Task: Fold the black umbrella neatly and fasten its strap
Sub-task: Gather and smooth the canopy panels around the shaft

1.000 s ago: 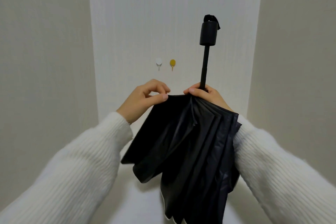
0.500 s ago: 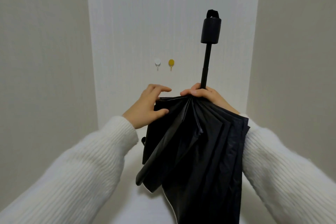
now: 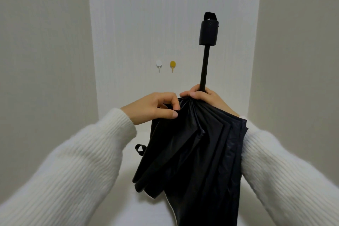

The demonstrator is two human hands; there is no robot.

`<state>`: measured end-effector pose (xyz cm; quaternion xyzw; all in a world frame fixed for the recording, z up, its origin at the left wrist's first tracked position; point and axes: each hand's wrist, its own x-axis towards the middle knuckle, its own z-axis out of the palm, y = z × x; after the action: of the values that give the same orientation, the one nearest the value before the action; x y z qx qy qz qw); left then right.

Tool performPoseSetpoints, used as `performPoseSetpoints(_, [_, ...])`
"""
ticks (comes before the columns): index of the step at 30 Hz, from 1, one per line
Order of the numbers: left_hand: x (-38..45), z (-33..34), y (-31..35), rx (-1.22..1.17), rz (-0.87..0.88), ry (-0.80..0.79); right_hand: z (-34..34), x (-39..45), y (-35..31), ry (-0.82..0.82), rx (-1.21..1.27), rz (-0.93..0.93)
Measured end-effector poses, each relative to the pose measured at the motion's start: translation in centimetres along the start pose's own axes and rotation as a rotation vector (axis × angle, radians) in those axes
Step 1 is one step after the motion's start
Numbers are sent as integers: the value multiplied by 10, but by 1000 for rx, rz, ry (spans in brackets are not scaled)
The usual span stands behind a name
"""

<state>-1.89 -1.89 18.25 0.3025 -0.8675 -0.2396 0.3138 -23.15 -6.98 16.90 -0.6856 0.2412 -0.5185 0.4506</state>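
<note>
I hold the black umbrella (image 3: 194, 154) upside down, its handle (image 3: 208, 32) pointing up on the extended shaft (image 3: 204, 68). The canopy hangs in loose pleats toward me. My right hand (image 3: 205, 98) grips the gathered canopy top around the shaft. My left hand (image 3: 156, 107) pinches a fabric fold at the canopy's upper left edge. The strap (image 3: 139, 149) sticks out as a small loop on the canopy's left side, unfastened.
A white hook (image 3: 159, 64) and a yellow hook (image 3: 172, 64) are stuck on the white back wall. Beige walls close in on the left and right. A white surface (image 3: 126, 198) lies below the umbrella.
My left hand shifted from spreading a wide panel to pinching a fold closer to the shaft. The left flap now hangs narrower, and the strap loop has come into view.
</note>
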Motion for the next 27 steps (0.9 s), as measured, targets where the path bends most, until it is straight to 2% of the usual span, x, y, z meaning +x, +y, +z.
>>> performPoseSetpoints(2, [0, 3, 0, 72, -65, -5, -2, 0, 1, -11, 16, 5])
performPoseSetpoints(5, [2, 0, -8, 599, -194, -21, -6, -2, 0, -26, 22, 8])
performPoseSetpoints(6, [2, -1, -8, 665, -223, -46, -7, -2, 0, -24, 13, 9])
performPoseSetpoints(8, [3, -6, -8, 634, -217, -10, -6, -1, 1, -23, -4, 8])
performPoseSetpoints(11, [0, -14, 1, 595, -96, 250, -6, 2, 4, -15, 25, 0])
performPoseSetpoints(13, [-5, -17, 6, 410, -16, 414, -8, 2, 6, -2, 64, -3])
performPoseSetpoints(15, [-12, -20, 9, 252, 14, 495, -12, 0, 6, 18, 72, -9])
performPoseSetpoints(19, [-20, -29, -5, 123, -88, 360, -19, -3, 4, 40, 100, -1])
performPoseSetpoints(23, [-21, -26, -57, 127, -240, 369, -21, -4, 5, 12, 125, -12])
performPoseSetpoints(24, [-22, -23, -72, 109, -301, 316, -21, -4, 6, 3, 125, -18])
performPoseSetpoints(27, [-30, -7, -102, 18, -533, 22, -21, -2, 7, 5, 101, -29])
